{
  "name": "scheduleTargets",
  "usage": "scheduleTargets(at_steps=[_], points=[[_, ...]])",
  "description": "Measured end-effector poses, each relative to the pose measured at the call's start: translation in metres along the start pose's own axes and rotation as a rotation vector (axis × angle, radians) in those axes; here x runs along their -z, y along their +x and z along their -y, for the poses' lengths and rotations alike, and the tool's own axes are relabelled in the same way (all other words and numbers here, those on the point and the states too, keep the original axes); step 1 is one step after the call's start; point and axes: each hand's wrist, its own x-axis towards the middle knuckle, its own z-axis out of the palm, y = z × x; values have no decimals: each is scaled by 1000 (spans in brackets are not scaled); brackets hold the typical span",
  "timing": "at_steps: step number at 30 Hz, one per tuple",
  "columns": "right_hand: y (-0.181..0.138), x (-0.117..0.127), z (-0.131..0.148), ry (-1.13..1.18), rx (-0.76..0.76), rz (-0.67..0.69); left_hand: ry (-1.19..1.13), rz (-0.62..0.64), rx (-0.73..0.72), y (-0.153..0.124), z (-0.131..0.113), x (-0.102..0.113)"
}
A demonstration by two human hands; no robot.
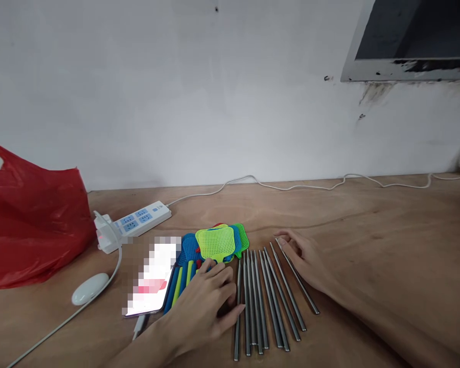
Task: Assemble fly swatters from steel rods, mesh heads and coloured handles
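My left hand lies on the wooden table, fingers stretched flat over the handles of a fan of coloured plastic fly-swatter heads in green, blue and red; its thumb touches the leftmost metal rod. Several thin steel rods lie side by side between my hands. My right hand rests flat on the table at the right of the rods, with its fingertips on the upper end of the rightmost rod. Neither hand grips anything.
A phone lies left of the swatters with a cable at its bottom end. A white power strip with a plugged charger, a white oval gadget, a red plastic bag and a white cable along the wall are also there.
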Motion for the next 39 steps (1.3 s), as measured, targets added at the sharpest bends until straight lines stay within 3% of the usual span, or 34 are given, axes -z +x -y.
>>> scheduleTargets(at_steps=[17, 24, 28, 32, 34, 36, 39], points=[[-3, 2, -4, 62, 27, 40, -7, -44, 179, 4, -16, -5], [-4, 0, -6, 112, 41, 43, -51, -80, 208, 1, -14, 9], [-4, 1, 2, 328, -31, 196, -168, -150, 129, 0, -17, 13], [-6, 3, 13, 615, -154, 580, -254, -176, 99, -3, -19, 3], [-9, 3, 17, 703, -227, 697, -277, -153, 102, -5, -20, -2], [-11, 1, 20, 762, -294, 713, -294, -123, 88, -5, -21, -5], [-14, -2, 22, 867, -366, 620, -270, -138, 84, -4, -17, 1]])
